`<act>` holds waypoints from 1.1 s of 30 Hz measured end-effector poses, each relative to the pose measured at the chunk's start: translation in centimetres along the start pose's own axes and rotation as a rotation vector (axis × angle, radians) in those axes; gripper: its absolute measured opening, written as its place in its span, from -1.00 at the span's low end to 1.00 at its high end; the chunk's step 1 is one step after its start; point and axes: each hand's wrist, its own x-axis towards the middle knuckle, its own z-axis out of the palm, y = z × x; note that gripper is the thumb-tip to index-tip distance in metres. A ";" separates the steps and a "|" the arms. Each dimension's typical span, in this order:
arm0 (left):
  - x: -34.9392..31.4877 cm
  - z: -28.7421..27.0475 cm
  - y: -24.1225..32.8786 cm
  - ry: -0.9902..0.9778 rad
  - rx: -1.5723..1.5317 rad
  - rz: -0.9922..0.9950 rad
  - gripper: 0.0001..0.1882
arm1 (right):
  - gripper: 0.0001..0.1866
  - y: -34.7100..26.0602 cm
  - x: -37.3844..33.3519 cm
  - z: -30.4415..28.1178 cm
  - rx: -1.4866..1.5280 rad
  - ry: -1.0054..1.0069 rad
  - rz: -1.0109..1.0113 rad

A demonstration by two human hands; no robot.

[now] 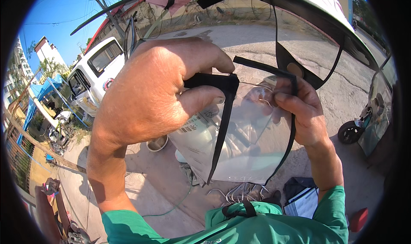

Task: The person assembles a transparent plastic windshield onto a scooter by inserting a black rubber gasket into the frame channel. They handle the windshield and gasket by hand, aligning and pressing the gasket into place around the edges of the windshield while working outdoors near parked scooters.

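A clear plastic sheet (261, 158) with black edging hangs in front of me between both hands. My left hand (147, 85) pinches the folded corner of the black edging strip (224, 128) between thumb and fingers. At the other side, my right hand (302, 109) grips the sheet close to its right black edge, with some fingers showing through the plastic. The top strip juts free between the hands, its end near my left fingertip. Against the left part of the sheet is a clear bag with dark print (195, 137); whether it is attached cannot be made out.
A dark curved frame (317, 19) with hanging black straps arches ahead. A white van (98, 66) stands at the left, a bucket (157, 144) below my left hand. Bent metal rods (239, 193), a dark bag (295, 186) and a green cord (173, 209) lie low; a small wheel (349, 132) is right.
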 end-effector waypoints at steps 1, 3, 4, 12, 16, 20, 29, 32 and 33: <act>-0.1 -0.1 0.4 -0.022 -0.020 -0.039 -0.61 | -0.72 -0.2 -0.1 -0.2 -0.019 0.015 0.021; 0.0 -0.4 0.5 -0.046 0.001 -0.014 -0.60 | -0.73 -0.2 -0.3 -0.6 -0.024 0.023 0.018; -0.1 -0.6 0.5 -0.055 0.014 -0.007 -0.59 | -0.73 -0.2 -0.3 -0.7 -0.024 0.021 0.018; 0.3 -0.1 0.5 -0.028 0.030 -0.009 -0.71 | -0.71 -0.5 -0.7 0.6 0.050 -0.072 0.005; 0.3 -0.1 0.4 0.027 0.030 0.005 -0.75 | -0.71 -1.3 -0.8 1.3 0.044 -0.088 0.032; 0.5 0.1 -0.2 0.101 0.141 0.143 -0.77 | -0.71 -1.0 -0.6 1.6 0.052 -0.107 -0.022; 0.6 0.5 0.0 0.061 0.004 0.024 -0.78 | -0.70 -1.4 -0.8 1.6 0.024 -0.100 -0.049; 0.6 0.7 0.0 0.068 -0.021 -0.002 -0.77 | -0.70 -1.4 -0.8 1.7 0.012 -0.105 -0.058; 0.6 0.7 0.0 0.068 -0.040 -0.019 -0.77 | -0.70 -1.3 -0.8 1.6 0.011 -0.119 -0.065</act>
